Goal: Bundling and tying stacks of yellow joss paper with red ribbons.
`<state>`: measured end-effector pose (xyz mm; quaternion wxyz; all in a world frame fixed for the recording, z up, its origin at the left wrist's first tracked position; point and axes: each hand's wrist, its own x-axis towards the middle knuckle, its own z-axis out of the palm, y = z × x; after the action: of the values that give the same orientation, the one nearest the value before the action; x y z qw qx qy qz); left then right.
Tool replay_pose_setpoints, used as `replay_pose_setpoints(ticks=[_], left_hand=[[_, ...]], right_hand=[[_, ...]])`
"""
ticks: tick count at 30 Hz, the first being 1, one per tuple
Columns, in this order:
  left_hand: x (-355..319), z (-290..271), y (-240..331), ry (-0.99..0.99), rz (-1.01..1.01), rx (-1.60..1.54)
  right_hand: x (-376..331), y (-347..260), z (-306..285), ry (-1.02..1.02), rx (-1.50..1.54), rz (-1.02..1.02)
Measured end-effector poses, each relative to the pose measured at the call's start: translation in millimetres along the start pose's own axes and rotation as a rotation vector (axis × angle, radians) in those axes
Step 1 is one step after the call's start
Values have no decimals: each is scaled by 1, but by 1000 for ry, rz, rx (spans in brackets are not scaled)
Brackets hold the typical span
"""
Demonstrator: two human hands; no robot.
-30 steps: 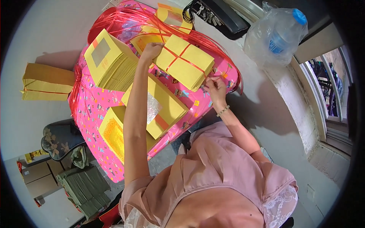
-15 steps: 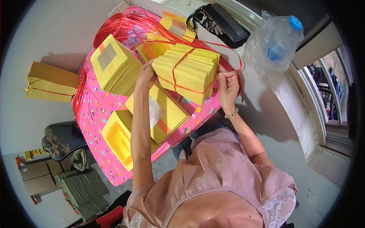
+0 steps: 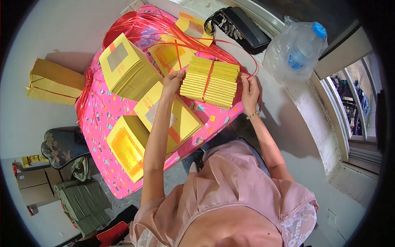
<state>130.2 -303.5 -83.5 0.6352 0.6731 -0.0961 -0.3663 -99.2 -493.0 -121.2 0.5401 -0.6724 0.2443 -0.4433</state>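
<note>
A thick bundle of yellow folded paper lies between my hands on the table, its ridged edges facing up. A red plastic ribbon crosses its middle. My left hand is closed at the bundle's left side, pinching a ribbon end that sticks up above the fingers. At the right side, my right hand pinches another length of red ribbon near the bundle's corner. Left of the bundle stand a tall yellow paper stack and a lower yellow stack with an orange band.
The pink patterned table also holds a yellow packet with a gold panel and a mass of red ribbon. On the sill are a black case with keys and a bagged plastic bottle. A dark floral cushion is at left.
The bundle has turned so its ridged edges face up, and it has settled lower. My left hand has shifted right and slightly down; my right hand has moved slightly right and down.
</note>
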Motion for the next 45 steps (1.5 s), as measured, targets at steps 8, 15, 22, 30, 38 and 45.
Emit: replay_pose_setpoints(ticks=[8, 15, 22, 30, 38, 45], left_hand=[[1, 30, 8, 16, 100, -259], [-12, 26, 5, 77, 48, -375], [-35, 33, 16, 69, 179, -604], [-34, 48, -13, 87, 139, -689], [-40, 44, -9, 126, 154, -692], [-46, 37, -15, 109, 322, -458]], right_hand=[[12, 8, 16, 65, 43, 42], [15, -17, 19, 90, 183, 60], [38, -63, 2, -84, 270, -70], [39, -90, -21, -271, -174, -118], [80, -147, 18, -603, -201, -162], [81, -140, 80, -931, -261, -298]])
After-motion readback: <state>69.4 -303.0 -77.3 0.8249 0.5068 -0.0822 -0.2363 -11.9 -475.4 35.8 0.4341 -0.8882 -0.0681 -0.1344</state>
